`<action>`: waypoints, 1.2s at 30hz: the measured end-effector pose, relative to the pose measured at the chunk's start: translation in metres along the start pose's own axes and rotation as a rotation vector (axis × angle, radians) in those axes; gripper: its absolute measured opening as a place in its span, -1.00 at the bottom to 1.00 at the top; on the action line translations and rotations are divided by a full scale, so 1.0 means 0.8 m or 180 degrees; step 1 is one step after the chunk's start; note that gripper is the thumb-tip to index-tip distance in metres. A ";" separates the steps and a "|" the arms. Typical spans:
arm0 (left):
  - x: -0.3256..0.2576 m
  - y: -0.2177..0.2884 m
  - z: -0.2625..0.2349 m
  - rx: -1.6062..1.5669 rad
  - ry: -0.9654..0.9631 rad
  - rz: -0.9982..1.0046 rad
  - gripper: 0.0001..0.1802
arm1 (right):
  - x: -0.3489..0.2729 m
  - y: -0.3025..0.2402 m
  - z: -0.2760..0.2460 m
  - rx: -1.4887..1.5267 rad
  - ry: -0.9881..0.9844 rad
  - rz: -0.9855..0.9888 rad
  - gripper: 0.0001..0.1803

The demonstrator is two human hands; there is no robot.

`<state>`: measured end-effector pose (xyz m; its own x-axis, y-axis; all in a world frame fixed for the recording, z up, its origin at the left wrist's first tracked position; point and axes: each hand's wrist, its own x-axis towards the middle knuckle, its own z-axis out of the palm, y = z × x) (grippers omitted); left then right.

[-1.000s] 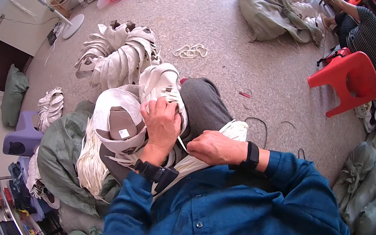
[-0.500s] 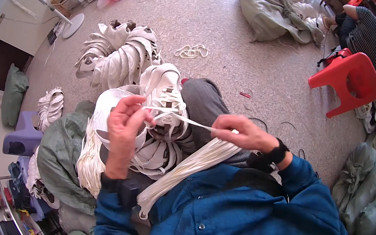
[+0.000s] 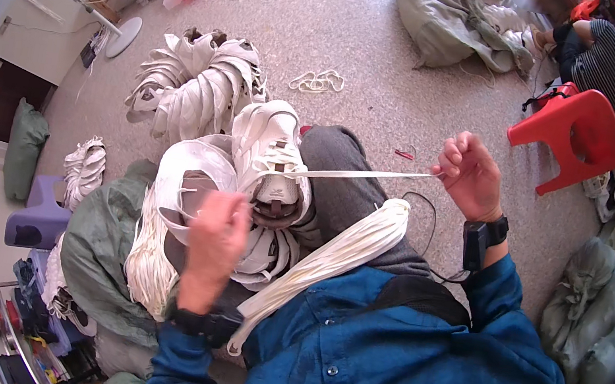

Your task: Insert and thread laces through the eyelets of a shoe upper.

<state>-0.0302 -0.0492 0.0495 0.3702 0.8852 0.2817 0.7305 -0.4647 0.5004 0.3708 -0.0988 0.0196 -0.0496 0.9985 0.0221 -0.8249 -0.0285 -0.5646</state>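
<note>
A white sneaker [image 3: 275, 132] rests between my knees, toe pointing away, its front partly laced. My right hand [image 3: 472, 176] is raised to the right of it, fingers closed on the end of a flat white shoelace [image 3: 362, 175] pulled taut from the shoe. Low beside the shoe's left is my left hand [image 3: 214, 250], blurred by motion; its fingers look closed on the other part of the lace, close to the shoe. A second pale shoe upper [image 3: 187, 165] lies just left. Across my lap stretches a bundle of white laces [image 3: 332, 264].
Stacked shoe uppers [image 3: 195, 86] form a ring on the floor ahead. Another lace bundle [image 3: 150, 263] hangs at left over a green sack [image 3: 104, 232]. A loose lace [image 3: 317, 81] lies ahead. Right stand a red stool [image 3: 573, 138] and a seated person [image 3: 605, 66].
My right hand has swung up and right, drawing the lace out taut. My left hand has moved down and slightly right, toward my lap.
</note>
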 end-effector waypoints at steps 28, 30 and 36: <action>0.008 0.034 0.120 -0.1273 0.0062 -0.0879 -0.88 | 0.068 0.197 0.064 -0.5327 -0.0609 -0.0741 -0.87; 0.006 0.029 0.123 -0.1311 0.0083 -0.0886 -0.89 | 0.068 0.197 0.065 -0.5469 -0.0687 -0.0810 -0.87; 0.006 0.029 0.121 -0.1531 -0.0013 -0.0947 -0.91 | 0.073 0.199 0.057 -0.5124 -0.0895 -0.0660 -0.87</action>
<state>0.0441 -0.0535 -0.0168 0.1913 0.9791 0.0688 0.4604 -0.1514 0.8747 0.2109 -0.0468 -0.0316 -0.2622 0.9347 0.2402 0.5577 0.3499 -0.7527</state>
